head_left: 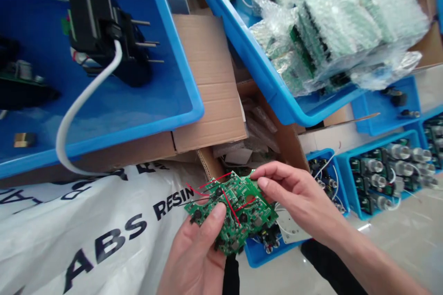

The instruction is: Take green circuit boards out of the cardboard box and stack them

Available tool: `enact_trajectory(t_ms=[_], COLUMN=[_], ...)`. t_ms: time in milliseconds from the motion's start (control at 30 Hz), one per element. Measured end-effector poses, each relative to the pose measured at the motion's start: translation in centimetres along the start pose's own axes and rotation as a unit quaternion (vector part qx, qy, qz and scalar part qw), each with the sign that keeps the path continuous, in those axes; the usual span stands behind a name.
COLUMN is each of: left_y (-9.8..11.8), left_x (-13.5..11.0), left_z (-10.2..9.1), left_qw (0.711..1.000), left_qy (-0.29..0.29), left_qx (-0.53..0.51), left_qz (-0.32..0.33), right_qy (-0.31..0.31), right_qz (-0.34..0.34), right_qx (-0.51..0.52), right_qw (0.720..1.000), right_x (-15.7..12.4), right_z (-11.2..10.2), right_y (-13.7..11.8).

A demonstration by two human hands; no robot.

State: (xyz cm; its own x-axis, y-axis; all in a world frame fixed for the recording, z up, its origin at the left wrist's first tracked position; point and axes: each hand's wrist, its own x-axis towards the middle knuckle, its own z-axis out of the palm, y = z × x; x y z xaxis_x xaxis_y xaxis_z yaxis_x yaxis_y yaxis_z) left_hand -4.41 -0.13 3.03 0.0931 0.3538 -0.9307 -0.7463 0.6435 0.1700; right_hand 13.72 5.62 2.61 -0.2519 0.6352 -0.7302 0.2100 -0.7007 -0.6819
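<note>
A green circuit board (254, 221) with small dark parts and thin red and black wires is held up in front of me, above the floor. My left hand (202, 244) grips its left lower side, thumb on top and fingers underneath. The fingers of my right hand (294, 193) pinch the board's upper right edge between thumb and forefinger. Part of the board's near side lies behind my left thumb. It may be more than one board stacked; I cannot tell.
A white sack printed ABS RESIN (114, 235) lies at the left. Above it stands a blue bin (173, 110) with a black device (100, 27). Another blue bin (277, 97) holds bubble-wrapped boards (346, 23). An open cardboard box (290, 143) stands between. Floor bins (367, 212) hold metal-cylinder parts.
</note>
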Motion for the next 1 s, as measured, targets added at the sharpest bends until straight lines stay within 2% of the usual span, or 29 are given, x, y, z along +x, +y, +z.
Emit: enact_trajectory(t_ms=[33, 100, 133, 233, 333, 500, 600, 700, 800, 1000], left_y=[-0.4, -1.1, -1.4, -2.0, -2.4, -3.6, -4.5, -5.3, -5.7, -5.5], left_x=[0.2, 0.4, 0.5, 0.6, 0.5, 0.1, -0.1, -0.4, -0.7, -1.1], left_z=[-0.3, -0.7, -0.9, -0.7, 0.2, 2.1, 2.8, 3.5, 3.9, 3.3], left_qw=[1.0, 0.997, 0.996, 0.996, 0.996, 0.999, 0.998, 0.995, 0.994, 0.992], left_qy=[-0.006, -0.07, -0.082, -0.073, -0.074, -0.03, -0.032, -0.049, -0.065, -0.1], left_qx=[0.003, -0.026, -0.013, -0.032, -0.049, 0.008, 0.041, 0.066, 0.064, 0.045], left_qz=[-0.003, -0.008, -0.021, -0.035, -0.022, 0.031, 0.046, 0.055, 0.067, 0.063], right_qy=[-0.008, -0.025, -0.029, -0.019, 0.017, 0.104, 0.124, 0.126, 0.105, 0.074], right_qz=[0.01, 0.028, 0.035, 0.038, 0.019, -0.014, -0.027, -0.043, -0.054, -0.021], right_qx=[0.008, 0.042, 0.059, 0.075, 0.062, -0.005, -0.015, -0.001, 0.032, 0.054], right_qw=[1.0, 0.998, 0.997, 0.996, 0.998, 0.994, 0.992, 0.991, 0.993, 0.996], right_x=[-0.3, -0.8, -1.0, -1.5, -2.2, -4.3, -5.5, -6.2, -6.6, -6.8], right_z=[-0.2, -0.8, -1.1, -2.2, -3.6, -6.1, -6.9, -6.8, -5.8, -3.2], right_y=[0.1, 0.4, 0.5, 0.7, 0.9, 0.9, 0.8, 0.5, 0.2, 0.0])
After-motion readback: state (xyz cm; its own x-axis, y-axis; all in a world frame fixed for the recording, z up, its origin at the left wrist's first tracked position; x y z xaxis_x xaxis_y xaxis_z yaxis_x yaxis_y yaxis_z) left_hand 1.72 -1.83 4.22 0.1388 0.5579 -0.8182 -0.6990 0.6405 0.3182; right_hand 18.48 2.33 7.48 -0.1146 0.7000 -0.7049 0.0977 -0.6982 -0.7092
